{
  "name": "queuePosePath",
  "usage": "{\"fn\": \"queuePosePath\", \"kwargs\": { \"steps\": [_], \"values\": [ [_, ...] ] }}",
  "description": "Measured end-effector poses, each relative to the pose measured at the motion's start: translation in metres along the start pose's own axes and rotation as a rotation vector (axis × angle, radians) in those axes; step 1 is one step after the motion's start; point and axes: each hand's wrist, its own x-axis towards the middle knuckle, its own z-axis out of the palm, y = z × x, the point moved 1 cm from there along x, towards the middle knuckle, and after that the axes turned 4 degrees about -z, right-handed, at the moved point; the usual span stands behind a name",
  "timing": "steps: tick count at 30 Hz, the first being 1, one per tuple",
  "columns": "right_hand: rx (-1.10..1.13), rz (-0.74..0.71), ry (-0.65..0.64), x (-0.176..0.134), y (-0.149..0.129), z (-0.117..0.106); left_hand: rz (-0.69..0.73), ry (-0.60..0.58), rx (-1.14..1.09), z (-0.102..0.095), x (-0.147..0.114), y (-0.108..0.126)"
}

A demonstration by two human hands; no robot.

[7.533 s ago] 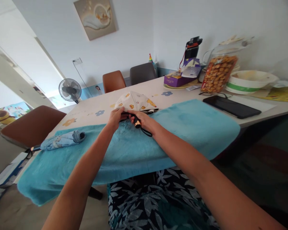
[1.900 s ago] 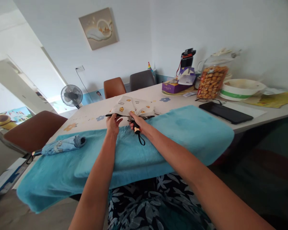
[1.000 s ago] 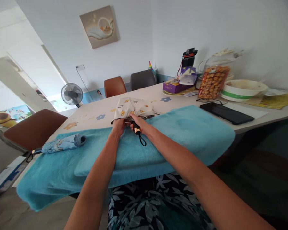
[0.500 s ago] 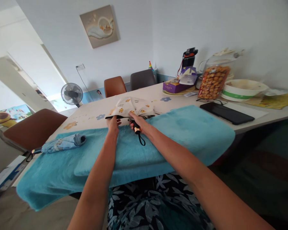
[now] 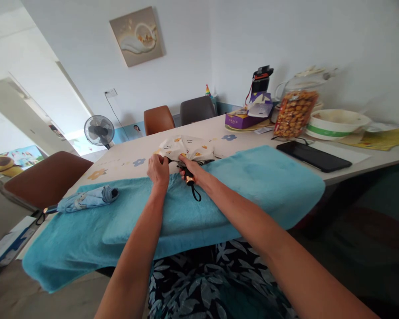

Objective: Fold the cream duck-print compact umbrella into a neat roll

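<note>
A cream umbrella [image 5: 189,146] with small yellow figures lies loosely gathered at the far edge of the blue towel [image 5: 246,173], its black handle toward me. My right hand [image 5: 193,170] is wrapped round the handle and the canopy's near edge, its thumb on the fabric. A copper band and a black wrist loop stick out below it. My left hand [image 5: 158,168] is closed at the canopy's left edge, pinching the fabric, with its fingertips partly hidden. Off to the left, a folded light-blue umbrella [image 5: 86,199] rests on the towel.
On the table's right side are a black phone [image 5: 314,156], a bag of brown snacks [image 5: 295,114], a white bowl [image 5: 332,133] with a green band and a purple tissue box [image 5: 241,120]. Brown chairs [image 5: 48,177] stand around the table, with a fan [image 5: 99,130] beyond.
My left hand has turned over from beneath the canopy's left edge and closed on it, drawing that edge inward. My right hand keeps its hold on the handle.
</note>
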Motion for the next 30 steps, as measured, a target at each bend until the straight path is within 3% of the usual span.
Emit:
{"fn": "queuePosePath", "kwargs": {
  "steps": [6, 10, 13, 19, 25, 30],
  "values": [
    [0.019, -0.019, -0.032, 0.003, 0.001, -0.001, 0.017, -0.026, -0.074, -0.001, -0.002, 0.001],
    [0.014, -0.027, -0.038, 0.003, 0.002, -0.002, -0.166, -0.123, -0.156, 0.004, -0.002, -0.002],
    [0.008, -0.016, -0.033, 0.003, 0.002, -0.001, -0.238, -0.172, -0.352, 0.007, -0.002, -0.003],
    [0.002, -0.006, -0.034, -0.001, 0.000, 0.000, -0.232, -0.120, -0.607, 0.009, 0.000, 0.001],
    [-0.013, -0.005, -0.018, -0.004, -0.001, 0.001, -0.529, -0.320, -0.902, 0.011, -0.004, 0.005],
    [-0.006, -0.004, -0.014, 0.000, 0.000, 0.000, -0.456, -0.282, -1.005, 0.012, -0.002, 0.004]
  ]
}}
